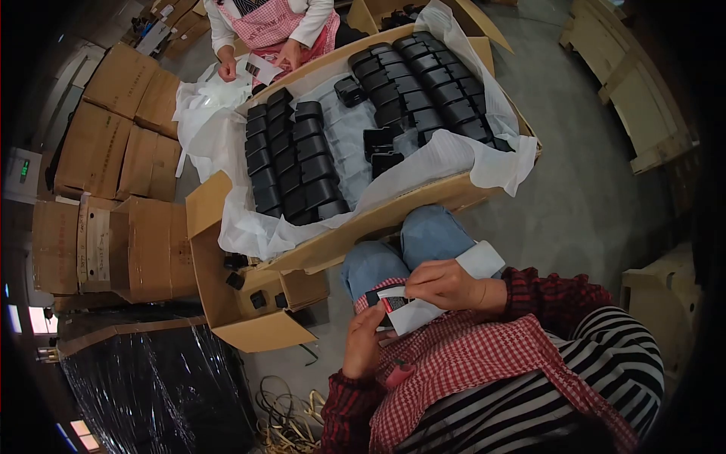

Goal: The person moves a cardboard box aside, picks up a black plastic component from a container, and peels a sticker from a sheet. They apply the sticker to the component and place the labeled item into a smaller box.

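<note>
My left hand (363, 342) is closed on a small black plastic part (373, 297) above my lap. A label with red and black print (395, 303) lies over this part, beside a white label sheet (412, 318). My right hand (448, 286) pinches the white sheet near the printed label. Another piece of white paper (482, 259) sticks out behind my right hand. Whether the label touches the part is hard to make out. In front of my knees, a big carton (393, 202) holds rows of black plastic parts (299, 163).
White wrapping (499, 166) hangs over the carton's rim. A smaller open box (257, 333) with several black pieces stands at the left. Across the carton, a co-worker's hands (289, 56) hold a label sheet (262, 68). Loose straps (287, 416) lie on the floor near stacked cartons (98, 151).
</note>
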Action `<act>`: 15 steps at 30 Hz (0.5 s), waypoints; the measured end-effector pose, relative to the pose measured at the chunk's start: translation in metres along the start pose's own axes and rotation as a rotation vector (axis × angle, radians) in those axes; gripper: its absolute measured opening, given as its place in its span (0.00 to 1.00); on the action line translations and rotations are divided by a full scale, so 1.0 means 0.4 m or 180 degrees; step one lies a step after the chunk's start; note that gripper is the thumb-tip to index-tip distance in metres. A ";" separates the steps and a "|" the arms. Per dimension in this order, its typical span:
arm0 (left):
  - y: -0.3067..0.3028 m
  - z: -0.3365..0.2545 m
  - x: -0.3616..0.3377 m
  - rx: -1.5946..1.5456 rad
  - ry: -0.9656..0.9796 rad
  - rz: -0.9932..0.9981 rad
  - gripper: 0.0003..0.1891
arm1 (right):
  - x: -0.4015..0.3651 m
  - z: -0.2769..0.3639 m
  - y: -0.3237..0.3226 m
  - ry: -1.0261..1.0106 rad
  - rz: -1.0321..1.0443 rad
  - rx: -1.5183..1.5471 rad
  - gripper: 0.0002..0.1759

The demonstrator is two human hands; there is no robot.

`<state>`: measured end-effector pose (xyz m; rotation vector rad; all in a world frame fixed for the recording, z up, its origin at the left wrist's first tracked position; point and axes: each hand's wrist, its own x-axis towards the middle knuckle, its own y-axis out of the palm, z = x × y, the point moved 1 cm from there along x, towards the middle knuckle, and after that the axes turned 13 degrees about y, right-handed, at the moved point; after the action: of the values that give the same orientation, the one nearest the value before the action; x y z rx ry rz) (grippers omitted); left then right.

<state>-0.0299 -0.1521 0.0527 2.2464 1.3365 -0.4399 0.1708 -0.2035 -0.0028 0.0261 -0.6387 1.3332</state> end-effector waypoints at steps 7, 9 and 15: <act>-0.016 0.012 0.003 0.0359 -0.0201 -0.0183 0.15 | -0.041 0.004 0.032 -0.0332 0.0313 -0.0147 0.11; -0.019 0.013 0.012 0.0429 -0.0100 -0.0254 0.13 | -0.044 0.015 0.025 -0.0370 0.0315 -0.0200 0.11; -0.023 0.039 0.020 0.0605 0.0046 -0.0458 0.10 | -0.060 0.022 -0.002 -0.0569 0.0541 -0.0253 0.10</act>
<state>-0.0348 -0.1514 0.0336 2.3159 1.5274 -0.6264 0.1657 -0.2285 -0.0060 0.0271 -0.8602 1.4789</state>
